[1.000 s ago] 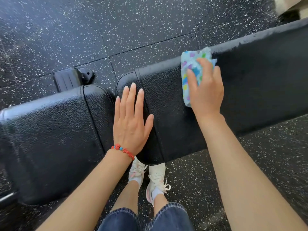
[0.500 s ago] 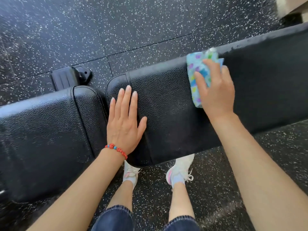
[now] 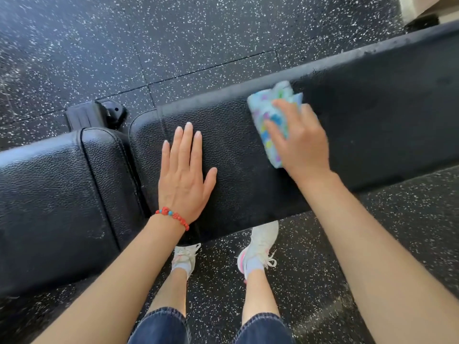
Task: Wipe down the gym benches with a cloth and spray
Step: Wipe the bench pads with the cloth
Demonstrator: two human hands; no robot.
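A black padded gym bench runs across the view in two parts: a long back pad (image 3: 372, 125) on the right and a seat pad (image 3: 49, 199) on the left, with a narrow gap between them. My right hand (image 3: 301, 142) presses a folded light-blue cloth with coloured patches (image 3: 269, 105) flat onto the long pad; the hand is motion-blurred. My left hand (image 3: 185, 175) lies flat and open on the long pad near the gap, a red bead bracelet at its wrist. No spray bottle is in view.
The floor is black speckled rubber tile (image 3: 198, 33). A black bench foot with a wheel (image 3: 96, 115) sticks out behind the gap. My feet in white sneakers (image 3: 260, 247) stand at the bench's near edge. A pale object (image 3: 427, 8) sits at the top right corner.
My right hand has slid the cloth rightward along the long pad. My left hand has shifted right, off the gap and fully onto the long pad. My right foot stepped right.
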